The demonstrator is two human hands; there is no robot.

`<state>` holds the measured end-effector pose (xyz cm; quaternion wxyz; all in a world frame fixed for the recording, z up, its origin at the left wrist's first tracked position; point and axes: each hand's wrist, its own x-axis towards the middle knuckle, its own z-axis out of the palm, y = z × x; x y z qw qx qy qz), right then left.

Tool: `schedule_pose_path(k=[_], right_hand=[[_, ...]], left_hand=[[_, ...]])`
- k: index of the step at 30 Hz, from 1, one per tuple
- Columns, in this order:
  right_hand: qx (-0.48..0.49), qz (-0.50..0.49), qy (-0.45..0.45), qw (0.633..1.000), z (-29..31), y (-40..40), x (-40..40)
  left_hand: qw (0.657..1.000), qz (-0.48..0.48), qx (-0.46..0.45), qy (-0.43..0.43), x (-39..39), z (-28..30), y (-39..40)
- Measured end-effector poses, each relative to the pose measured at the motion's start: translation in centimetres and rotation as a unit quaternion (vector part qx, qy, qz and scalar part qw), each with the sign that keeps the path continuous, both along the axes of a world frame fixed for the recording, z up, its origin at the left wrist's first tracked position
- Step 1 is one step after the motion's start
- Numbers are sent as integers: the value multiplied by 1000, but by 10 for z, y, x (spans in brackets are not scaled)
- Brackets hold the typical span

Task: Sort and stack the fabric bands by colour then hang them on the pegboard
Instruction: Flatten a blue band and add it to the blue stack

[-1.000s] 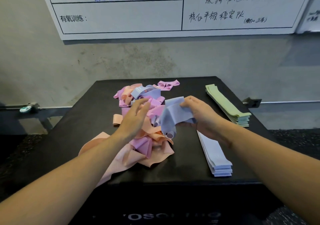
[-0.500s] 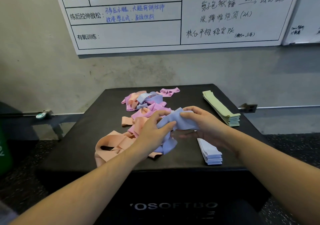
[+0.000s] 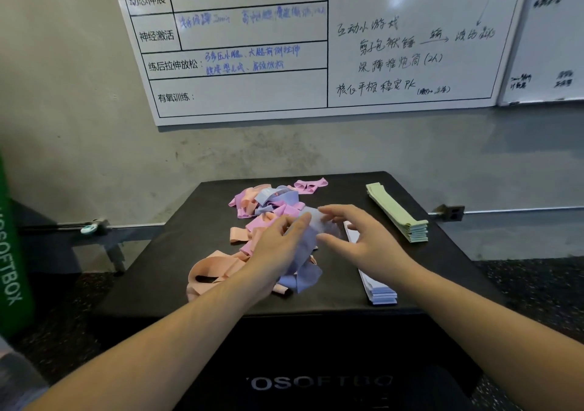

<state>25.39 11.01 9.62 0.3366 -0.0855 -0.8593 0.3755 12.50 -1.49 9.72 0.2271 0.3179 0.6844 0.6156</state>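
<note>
Left hand (image 3: pixel 278 246) pinches the blue band (image 3: pixel 308 252) mid-desk beside the tangled pile (image 3: pixel 265 208), right hand (image 3: pixel 357 240) spread wide; a loose pinch could drop it crumpled short of the blue stack (image 3: pixel 377 287).

Two hands are showing, the left hand (image 3: pixel 278 249) and the right hand (image 3: pixel 363 240). Two neat stacks are sitting on the one black table (image 3: pixel 436 268): one green stack (image 3: pixel 399 213) and one blue stack (image 3: pixel 377 289); the layers in each are running too fine to count. One loose heap (image 3: pixel 268 208) of pink, peach and blue bands is lying tangled, its number hard to tell. One pink band (image 3: pixel 311 185) is lying apart. Two whiteboards are hanging on the wall, the large whiteboard (image 3: pixel 316 47) and the second whiteboard (image 3: pixel 550 38).
</note>
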Motion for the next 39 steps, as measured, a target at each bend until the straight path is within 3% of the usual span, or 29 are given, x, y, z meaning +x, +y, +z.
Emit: schedule_pose_path(k=[11, 15, 18, 20, 23, 28, 33, 36, 39], right_hand=[[17, -80, -4, 997, 5, -7, 13], [39, -115, 7, 993, 12, -8, 17], [-21, -75, 2, 997, 18, -11, 25], [-48, -64, 3, 997, 20, -15, 28], [-71, -62, 31, 995, 21, -20, 28], [-176, -48, 99, 978, 30, -23, 26], [-292, -53, 108, 949, 46, -17, 25], [-298, -45, 94, 949, 51, -15, 23], [-262, -49, 79, 961, 52, -14, 22]], left_hand=[[999, -41, 23, -9, 29, 6, -6], [1000, 2, 20, -24, 31, 9, -5], [998, 48, 21, -22, 28, 11, -2], [995, 61, 37, -71, 28, 11, -2], [985, 38, 50, -164, 27, 7, -2], [980, 21, 33, -196, 27, 0, -4], [973, -4, -54, -224, 29, -5, -9], [971, -5, -97, -217, 35, -3, -7], [980, -11, -57, -188, 34, -6, 0]])
